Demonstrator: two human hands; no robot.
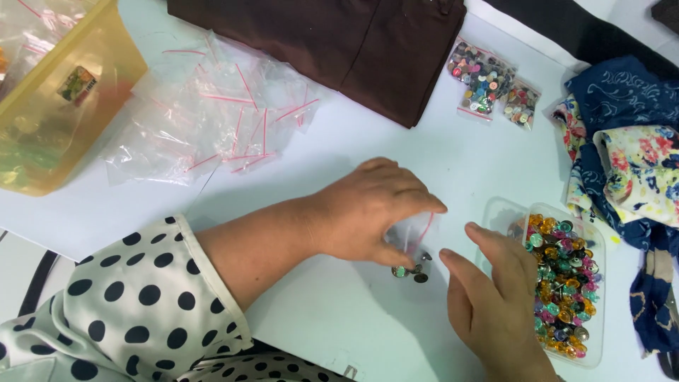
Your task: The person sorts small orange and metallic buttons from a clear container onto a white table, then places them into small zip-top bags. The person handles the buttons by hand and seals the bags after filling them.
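Head view: the left hand (375, 209) arches palm-down, its fingers pinching a small clear zip bag (414, 237) on the white bench (339, 311). The right hand (495, 283) hovers open beside it, fingers loosely extended. About three round metal buttons (411, 271) lie beneath the bag. One clear plastic tray (598, 311) holds glossy coloured buttons.

The bare tabletop (332, 318) lies open between the two forearms, at 6 o'clock of the small bag (414, 237). At 3 o'clock the tray (598, 297) of buttons blocks the way. At 10 o'clock lies a heap of bags (212, 113), at 12 o'clock the brown cloth (353, 42); white tabletop is free between them.
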